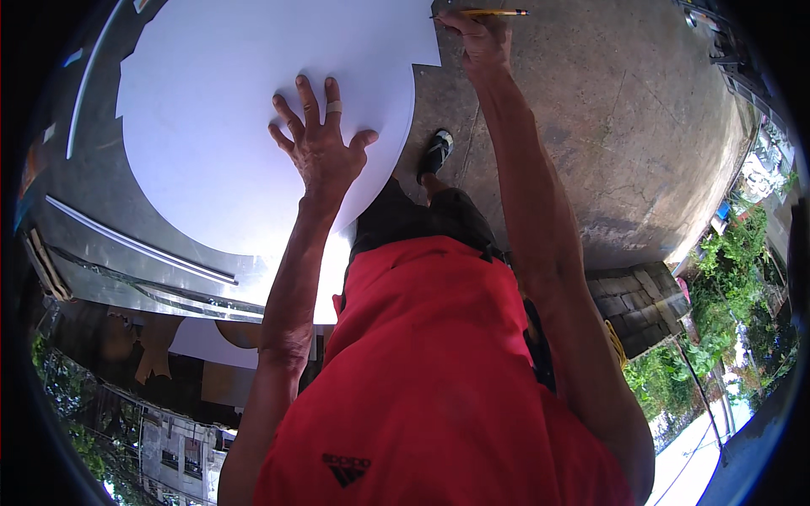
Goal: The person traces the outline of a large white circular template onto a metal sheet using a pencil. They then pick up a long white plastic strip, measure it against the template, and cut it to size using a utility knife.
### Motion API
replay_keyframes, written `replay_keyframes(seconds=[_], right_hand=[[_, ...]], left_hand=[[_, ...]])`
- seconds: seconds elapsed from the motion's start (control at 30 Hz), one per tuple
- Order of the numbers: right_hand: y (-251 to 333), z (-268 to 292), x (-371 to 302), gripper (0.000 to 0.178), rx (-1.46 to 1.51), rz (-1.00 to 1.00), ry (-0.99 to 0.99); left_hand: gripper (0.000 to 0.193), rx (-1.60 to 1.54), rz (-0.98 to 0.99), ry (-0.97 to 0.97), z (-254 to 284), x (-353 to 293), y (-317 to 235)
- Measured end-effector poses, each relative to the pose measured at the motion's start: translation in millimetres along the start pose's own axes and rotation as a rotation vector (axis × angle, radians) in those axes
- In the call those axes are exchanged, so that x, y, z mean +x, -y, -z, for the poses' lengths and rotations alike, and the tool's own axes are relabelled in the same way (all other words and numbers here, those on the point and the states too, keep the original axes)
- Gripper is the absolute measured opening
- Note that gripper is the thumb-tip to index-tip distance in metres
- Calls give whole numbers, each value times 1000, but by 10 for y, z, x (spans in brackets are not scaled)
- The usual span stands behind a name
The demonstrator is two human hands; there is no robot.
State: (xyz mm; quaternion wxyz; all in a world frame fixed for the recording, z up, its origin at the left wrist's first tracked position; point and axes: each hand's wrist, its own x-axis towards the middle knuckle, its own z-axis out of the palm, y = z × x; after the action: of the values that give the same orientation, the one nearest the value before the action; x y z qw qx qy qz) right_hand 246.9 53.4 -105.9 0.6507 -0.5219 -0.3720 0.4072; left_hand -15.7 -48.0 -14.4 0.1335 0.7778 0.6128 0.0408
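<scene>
White sheet (211,160), curved along its near edge, on a grey worktop (97,173). Left hand (321,156) rests on the sheet, fingers spread wide; right hand (481,42), beyond its right edge, grips a yellow pencil (502,12). Apparent step: marking; next move likely needs steady pressure.
</scene>
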Motion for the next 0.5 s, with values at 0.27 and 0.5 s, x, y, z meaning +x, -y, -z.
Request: replay_keyframes(seconds=[0.27, 0.5], right_hand=[[336, -6, -211, 21, -4, -348, -51], [334, 54, -327, 21, -20, -336, -56]], left_hand=[[94, -6, 4, -13, -30, -19, 19], [93, -16, -3, -15, -42, -17, 25]])
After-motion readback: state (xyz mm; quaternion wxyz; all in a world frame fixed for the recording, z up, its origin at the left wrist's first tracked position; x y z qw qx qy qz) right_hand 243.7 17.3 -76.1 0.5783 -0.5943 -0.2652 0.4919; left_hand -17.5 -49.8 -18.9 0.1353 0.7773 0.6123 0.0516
